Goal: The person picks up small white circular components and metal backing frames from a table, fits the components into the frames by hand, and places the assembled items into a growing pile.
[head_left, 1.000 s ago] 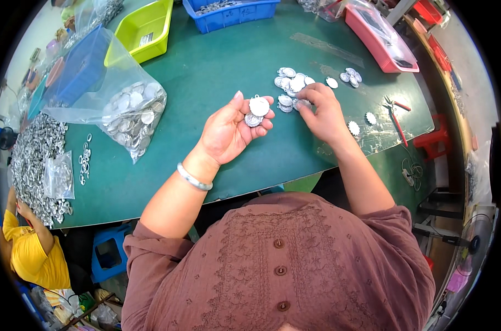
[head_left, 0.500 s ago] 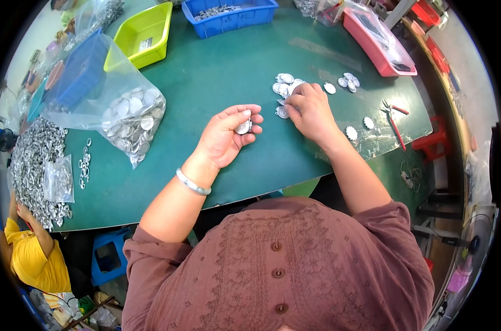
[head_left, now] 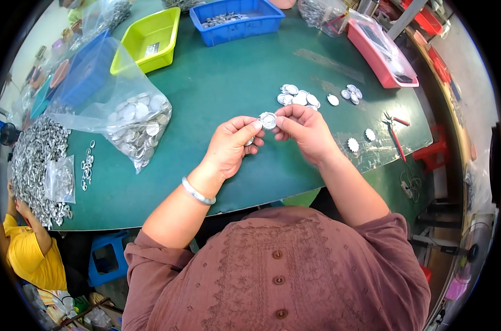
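Now | left hand [head_left: 230, 144] and right hand [head_left: 304, 129] fingers pinched on one round silver disc [head_left: 268, 120] | over green table [head_left: 217, 83]

small assembly wkshop | green worktable [head_left: 217, 94] w/ parts bins [head_left: 236, 19], bagged metal discs [head_left: 137, 129], pliers [head_left: 395, 129]

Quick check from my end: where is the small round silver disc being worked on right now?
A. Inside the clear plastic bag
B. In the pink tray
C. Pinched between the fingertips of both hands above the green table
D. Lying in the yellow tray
C: the silver disc sits between the fingertips of the left hand and right hand, above the green table.
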The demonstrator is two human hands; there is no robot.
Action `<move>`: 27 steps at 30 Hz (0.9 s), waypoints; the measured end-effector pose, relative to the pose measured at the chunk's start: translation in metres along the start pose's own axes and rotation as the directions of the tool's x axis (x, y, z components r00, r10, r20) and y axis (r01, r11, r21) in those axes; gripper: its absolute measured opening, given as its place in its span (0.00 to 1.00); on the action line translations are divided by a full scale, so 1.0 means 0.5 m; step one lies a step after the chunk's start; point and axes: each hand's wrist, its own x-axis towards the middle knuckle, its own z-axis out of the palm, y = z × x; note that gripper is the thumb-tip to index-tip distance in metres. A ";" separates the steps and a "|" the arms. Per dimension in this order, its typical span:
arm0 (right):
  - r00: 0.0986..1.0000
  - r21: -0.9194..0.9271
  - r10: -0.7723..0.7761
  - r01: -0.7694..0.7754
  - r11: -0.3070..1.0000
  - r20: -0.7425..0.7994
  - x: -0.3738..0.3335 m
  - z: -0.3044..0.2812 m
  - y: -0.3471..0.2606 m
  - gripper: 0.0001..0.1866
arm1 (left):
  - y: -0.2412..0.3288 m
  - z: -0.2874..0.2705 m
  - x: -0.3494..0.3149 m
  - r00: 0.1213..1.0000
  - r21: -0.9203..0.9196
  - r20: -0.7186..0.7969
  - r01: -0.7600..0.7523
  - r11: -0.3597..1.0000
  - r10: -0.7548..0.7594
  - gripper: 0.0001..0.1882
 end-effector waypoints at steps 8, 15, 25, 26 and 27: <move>0.993 0.062 0.097 -0.101 0.993 0.065 -0.015 0.006 -0.001 0.07 | -0.001 -0.001 -0.001 0.998 -0.055 0.053 -0.040 0.998 0.043 0.07; 0.999 0.001 -0.039 0.039 0.999 -0.005 -0.012 0.012 0.010 0.05 | -0.005 -0.008 0.002 0.995 -0.063 0.066 -0.067 0.996 0.072 0.10; 0.749 -0.628 -0.635 0.590 0.507 0.191 -0.014 0.026 0.012 0.07 | 0.003 0.000 0.000 0.964 -0.253 0.258 0.007 0.967 0.060 0.19; 0.757 -0.624 -0.636 0.571 0.534 0.149 -0.017 0.016 0.010 0.07 | 0.008 0.002 -0.001 0.959 -0.279 0.279 0.031 0.960 0.050 0.20; 0.765 -0.617 -0.635 0.552 0.561 0.108 -0.019 0.003 0.008 0.07 | 0.011 0.002 -0.001 0.953 -0.303 0.300 0.055 0.951 0.041 0.21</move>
